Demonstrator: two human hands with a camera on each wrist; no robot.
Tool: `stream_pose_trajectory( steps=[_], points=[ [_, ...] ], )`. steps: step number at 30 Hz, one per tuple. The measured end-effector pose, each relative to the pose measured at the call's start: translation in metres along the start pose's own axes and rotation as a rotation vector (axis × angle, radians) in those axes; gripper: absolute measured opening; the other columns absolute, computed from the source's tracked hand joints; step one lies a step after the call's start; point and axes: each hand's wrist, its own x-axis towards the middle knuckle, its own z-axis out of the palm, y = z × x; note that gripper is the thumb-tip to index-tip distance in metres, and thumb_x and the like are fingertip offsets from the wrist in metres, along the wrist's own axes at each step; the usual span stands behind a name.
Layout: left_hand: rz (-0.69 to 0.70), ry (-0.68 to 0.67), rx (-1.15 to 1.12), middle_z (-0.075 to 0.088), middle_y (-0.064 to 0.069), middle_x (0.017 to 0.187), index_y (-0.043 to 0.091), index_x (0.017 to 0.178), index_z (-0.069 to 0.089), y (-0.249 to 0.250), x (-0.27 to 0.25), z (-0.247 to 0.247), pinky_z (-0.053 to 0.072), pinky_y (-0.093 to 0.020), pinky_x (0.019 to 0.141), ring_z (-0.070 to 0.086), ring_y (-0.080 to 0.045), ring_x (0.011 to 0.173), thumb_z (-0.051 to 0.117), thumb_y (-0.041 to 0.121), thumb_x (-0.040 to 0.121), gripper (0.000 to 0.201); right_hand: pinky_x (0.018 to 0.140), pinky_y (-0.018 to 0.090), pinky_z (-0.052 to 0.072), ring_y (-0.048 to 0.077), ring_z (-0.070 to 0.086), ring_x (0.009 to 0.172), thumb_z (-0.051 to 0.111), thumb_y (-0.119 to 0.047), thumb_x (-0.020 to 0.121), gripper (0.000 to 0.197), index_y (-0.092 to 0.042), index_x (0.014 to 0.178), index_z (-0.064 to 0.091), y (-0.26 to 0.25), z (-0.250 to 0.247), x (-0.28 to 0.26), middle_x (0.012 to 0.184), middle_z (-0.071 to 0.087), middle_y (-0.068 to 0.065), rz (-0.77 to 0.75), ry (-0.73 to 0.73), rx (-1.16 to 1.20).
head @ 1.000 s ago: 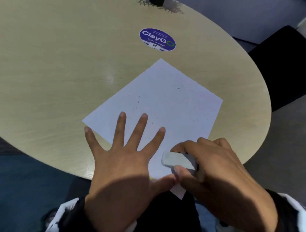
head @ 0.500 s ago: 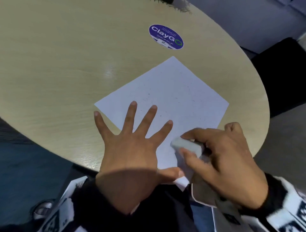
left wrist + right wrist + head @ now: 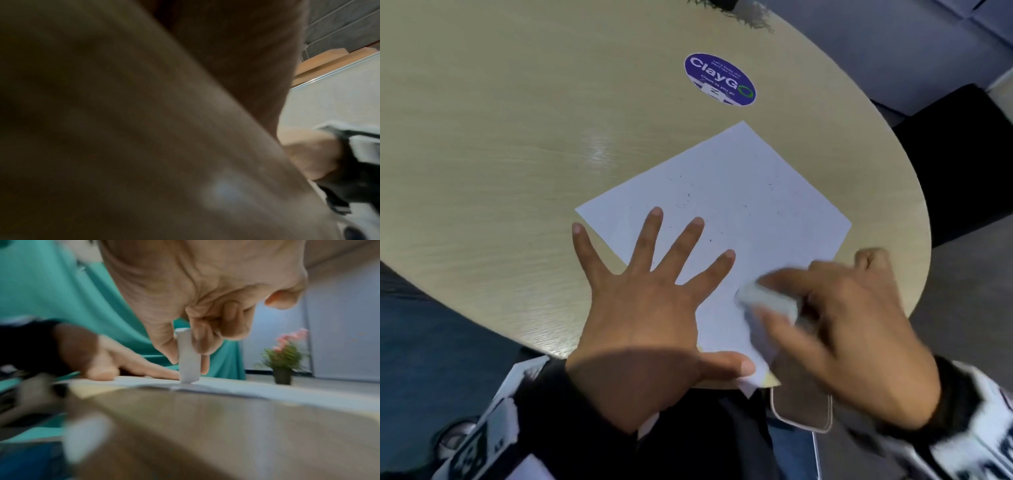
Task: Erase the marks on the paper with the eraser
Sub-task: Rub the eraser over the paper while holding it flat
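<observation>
Your paper is white with tiny dark specks scattered over it, lying on a pale beige wood-grain table. The eraser you hold is light grey. Near the top of the frame sits a purple sticker with white lettering and a green ring. Your sleeves are black and white; the plant blooms pink.

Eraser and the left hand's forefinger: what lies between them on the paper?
Only bare paper. In the head view a white strip separates the eraser from the left hand; nothing sits there.
</observation>
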Motion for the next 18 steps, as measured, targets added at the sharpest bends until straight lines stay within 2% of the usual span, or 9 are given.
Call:
stream_pose_trajectory(
  steps=[3, 6, 10, 14, 16, 18],
  points=[
    [-0.007, -0.079, 0.018, -0.046, 0.014, 0.145, 0.056, 0.129, -0.037, 0.001, 0.0, -0.005, -0.02, -0.079, 0.09, -0.046, -0.023, 0.132, 0.01, 0.101, 0.052, 0.101, 0.065, 0.031, 0.015, 0.003, 0.046, 0.055, 0.045, -0.054, 0.082, 0.027, -0.037, 0.081, 0.066, -0.007, 0.003, -0.005, 0.052, 0.051, -0.014, -0.039, -0.031, 0.027],
    [-0.005, -0.116, 0.014, -0.047, 0.013, 0.144, 0.055, 0.129, -0.038, 0.001, -0.001, -0.008, -0.019, -0.08, 0.09, -0.047, -0.023, 0.131, 0.013, 0.102, 0.05, 0.105, 0.064, 0.032, 0.016, 0.004, 0.047, 0.053, 0.045, -0.051, 0.081, 0.027, -0.035, 0.084, 0.067, 0.003, 0.001, 0.0, 0.049, 0.047, -0.014, 0.033, 0.078, 0.042],
    [-0.017, -0.106, 0.015, -0.044, 0.014, 0.146, 0.054, 0.131, -0.036, 0.002, -0.001, -0.007, -0.019, -0.079, 0.09, -0.046, -0.023, 0.132, 0.017, 0.1, 0.055, 0.104, 0.063, 0.033, 0.017, 0.002, 0.043, 0.053, 0.049, -0.052, 0.081, 0.023, -0.037, 0.079, 0.066, -0.012, 0.007, -0.011, 0.049, 0.05, -0.013, -0.03, -0.001, 0.044],
    [-0.009, -0.114, -0.001, -0.043, 0.014, 0.147, 0.054, 0.132, -0.035, 0.002, -0.001, -0.008, -0.018, -0.079, 0.091, -0.045, -0.022, 0.132, 0.018, 0.102, 0.051, 0.108, 0.064, 0.033, 0.018, 0.007, 0.045, 0.052, 0.047, -0.05, 0.08, 0.026, -0.034, 0.078, 0.068, -0.002, 0.003, -0.009, 0.047, 0.042, -0.014, 0.024, 0.094, 0.006],
    [-0.016, -0.125, 0.017, -0.043, 0.014, 0.147, 0.055, 0.131, -0.035, 0.002, -0.002, -0.008, -0.018, -0.079, 0.09, -0.045, -0.023, 0.132, 0.018, 0.103, 0.051, 0.108, 0.063, 0.034, 0.02, 0.009, 0.045, 0.052, 0.05, -0.05, 0.078, 0.024, -0.034, 0.075, 0.066, -0.013, 0.005, -0.016, 0.049, 0.048, -0.013, -0.034, 0.053, -0.018],
    [-0.018, -0.126, 0.016, -0.043, 0.014, 0.147, 0.055, 0.131, -0.035, 0.002, -0.002, -0.009, -0.019, -0.079, 0.09, -0.045, -0.023, 0.132, 0.018, 0.103, 0.05, 0.108, 0.063, 0.035, 0.021, 0.006, 0.045, 0.053, 0.049, -0.051, 0.079, 0.022, -0.038, 0.079, 0.066, -0.011, 0.007, -0.018, 0.051, 0.049, -0.02, -0.057, 0.029, 0.005]
  ],
)
